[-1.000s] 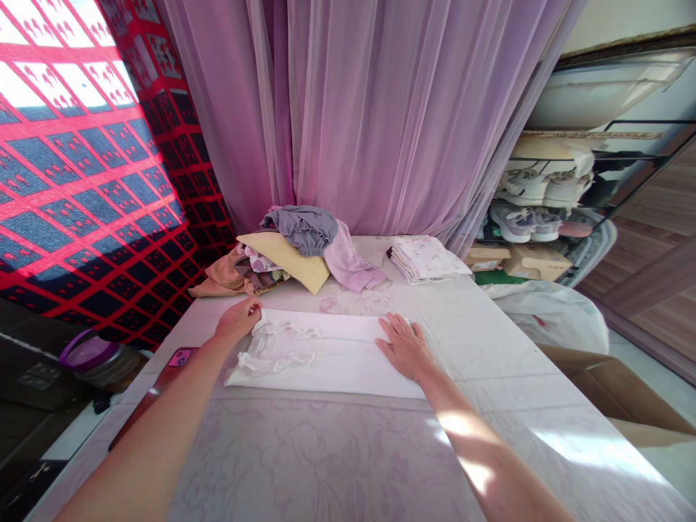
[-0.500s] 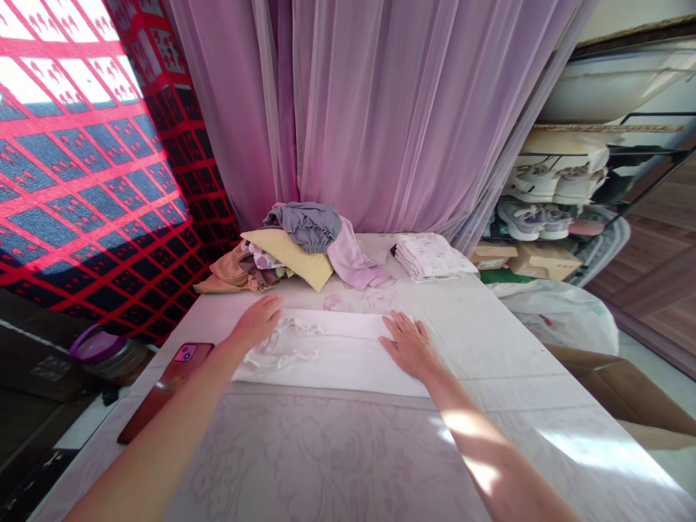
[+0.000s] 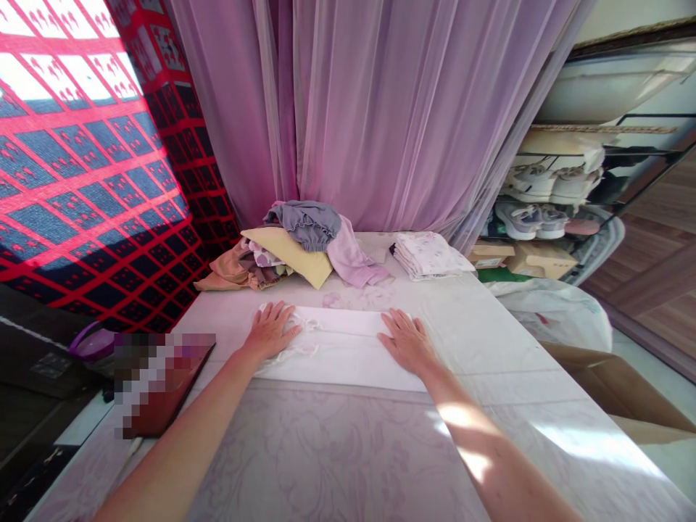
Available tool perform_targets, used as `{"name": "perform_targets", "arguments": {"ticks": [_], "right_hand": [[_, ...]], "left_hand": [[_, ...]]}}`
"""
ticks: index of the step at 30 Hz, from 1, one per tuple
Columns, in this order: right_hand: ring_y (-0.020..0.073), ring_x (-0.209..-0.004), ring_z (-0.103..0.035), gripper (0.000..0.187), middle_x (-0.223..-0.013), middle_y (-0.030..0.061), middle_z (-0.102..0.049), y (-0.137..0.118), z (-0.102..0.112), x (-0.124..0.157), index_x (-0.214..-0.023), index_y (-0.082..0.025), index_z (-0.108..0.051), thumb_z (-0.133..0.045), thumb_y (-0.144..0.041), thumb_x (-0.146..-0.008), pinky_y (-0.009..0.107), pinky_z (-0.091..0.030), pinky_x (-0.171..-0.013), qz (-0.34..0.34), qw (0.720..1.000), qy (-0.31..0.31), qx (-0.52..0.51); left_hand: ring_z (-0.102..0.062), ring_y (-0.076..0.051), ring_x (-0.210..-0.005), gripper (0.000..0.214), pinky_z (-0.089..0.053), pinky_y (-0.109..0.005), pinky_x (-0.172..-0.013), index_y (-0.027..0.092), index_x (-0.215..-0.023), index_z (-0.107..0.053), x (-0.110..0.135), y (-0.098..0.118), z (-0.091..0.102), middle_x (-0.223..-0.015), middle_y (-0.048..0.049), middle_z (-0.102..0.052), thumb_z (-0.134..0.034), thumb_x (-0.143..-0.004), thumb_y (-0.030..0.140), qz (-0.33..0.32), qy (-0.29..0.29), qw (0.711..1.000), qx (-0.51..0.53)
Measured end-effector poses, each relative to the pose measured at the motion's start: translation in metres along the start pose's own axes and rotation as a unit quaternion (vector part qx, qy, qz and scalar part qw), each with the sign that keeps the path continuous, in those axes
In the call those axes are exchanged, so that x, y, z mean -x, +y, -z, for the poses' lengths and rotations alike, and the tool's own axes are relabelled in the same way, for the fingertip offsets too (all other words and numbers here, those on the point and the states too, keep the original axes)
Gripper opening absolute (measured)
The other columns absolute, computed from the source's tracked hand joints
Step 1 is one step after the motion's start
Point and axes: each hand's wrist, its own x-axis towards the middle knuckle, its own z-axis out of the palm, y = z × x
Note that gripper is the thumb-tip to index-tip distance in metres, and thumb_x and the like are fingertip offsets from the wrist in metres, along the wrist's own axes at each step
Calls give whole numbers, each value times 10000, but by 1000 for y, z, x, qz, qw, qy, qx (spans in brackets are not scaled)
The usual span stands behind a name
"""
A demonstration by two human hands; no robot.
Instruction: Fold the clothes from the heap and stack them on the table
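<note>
Flat on a floral sheet (image 3: 326, 457), a folded white garment (image 3: 342, 355) lies crosswise, its thin white ties (image 3: 296, 341) bunched toward the left end. The left hand (image 3: 269, 333) and right hand (image 3: 407, 342) press on it, one toward each end, fingers spread and released, grasping nothing. Just beyond sits a heap of clothes (image 3: 288, 254), with a yellow cloth (image 3: 291, 254) and a lilac garment (image 3: 353, 262) in it, and a folded stack of patterned white clothes (image 3: 429, 256) to the right. A pixelated flat object (image 3: 163, 384) lies beside the left forearm (image 3: 185, 428). Behind hangs a sheer lilac curtain (image 3: 407, 109), with shoes (image 3: 544, 206) on a rack and cardboard boxes (image 3: 516, 261) at right.
</note>
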Motion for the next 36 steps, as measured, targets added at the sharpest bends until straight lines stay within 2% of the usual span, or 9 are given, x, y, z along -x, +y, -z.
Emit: {"name": "perform_targets", "arguments": {"ticks": [4,6,9,14,19,23,27,32,36], "right_hand": [[241,-1427,-202,559,-1560,83,-266,0,-2,-1,-1452,-226,-370,-244,-466,-964,515,-178,-1125,-1,1000,3,-7],[242,-1427,-201,559,-1562,82,-261,0,-2,-2,-1458,-231,-359,-245,-467,-964,519,-172,-1126,-3,1000,0,-14],[242,-1429,-197,557,-1562,81,-261,0,-2,-3,-1461,-239,-351,-248,-472,-966,518,-165,-1127,-2,1000,-1,-18],[245,-1435,-188,547,-1562,81,-260,0,-2,-4,-1461,-239,-353,-273,-462,-967,527,-149,-1133,-3,999,-6,-33],[214,-1406,-280,469,-1521,70,-355,7,2,-5,-1389,-225,-469,-281,-339,-974,477,-199,-1139,-17,991,34,-129],[183,-1241,-508,438,-1349,96,-565,23,8,2,-1304,-171,-560,-324,-228,-939,321,-374,-1042,-132,962,96,-218],[194,-1026,-634,402,-1172,96,-670,32,9,20,-1250,-171,-597,-389,-215,-909,285,-467,-871,-183,954,94,-220],[186,-1006,-627,373,-1135,86,-677,26,14,32,-1225,-185,-613,-435,-228,-900,256,-440,-852,-161,962,95,-200],[177,-1009,-629,371,-1141,71,-683,22,26,29,-1233,-208,-603,-423,-247,-911,243,-431,-827,-191,962,52,-188]], "left_hand": [[-161,-314,-1447,605,-159,-555,-1133,276,-1461,-334,1,8,8,-1579,-53,-233,-256,-929,553,33,-45,998,-8],[-164,-310,-1448,615,-146,-561,-1136,229,-1471,-323,5,20,11,-1575,-77,-237,-227,-943,529,39,-31,998,-25],[-166,-281,-1451,617,-132,-511,-1159,175,-1476,-314,16,49,8,-1566,-93,-255,-225,-955,493,-4,12,999,-36],[-201,-271,-1443,598,-153,-523,-1156,204,-1479,-309,28,86,-9,-1567,-80,-252,-277,-955,489,-47,21,999,-16],[-259,-270,-1423,533,-212,-533,-1134,233,-1446,-373,27,84,-13,-1542,-73,-321,-313,-960,443,-43,38,998,-4],[-408,-286,-1339,424,-259,-561,-1098,280,-1332,-527,22,81,-6,-1451,-59,-474,-352,-961,389,-54,73,996,-14],[-486,-309,-1267,345,-220,-593,-1099,280,-1183,-647,21,91,2,-1372,-66,-557,-408,-944,347,-54,111,992,-34],[-387,-277,-1354,429,-202,-521,-1140,231,-1324,-536,39,116,-8,-1444,-70,-480,-402,-947,384,-131,136,982,-20],[-349,-267,-1380,481,-205,-516,-1145,238,-1363,-491,52,128,-25,-1476,-60,-440,-385,-946,452,-153,112,982,-5]]}}
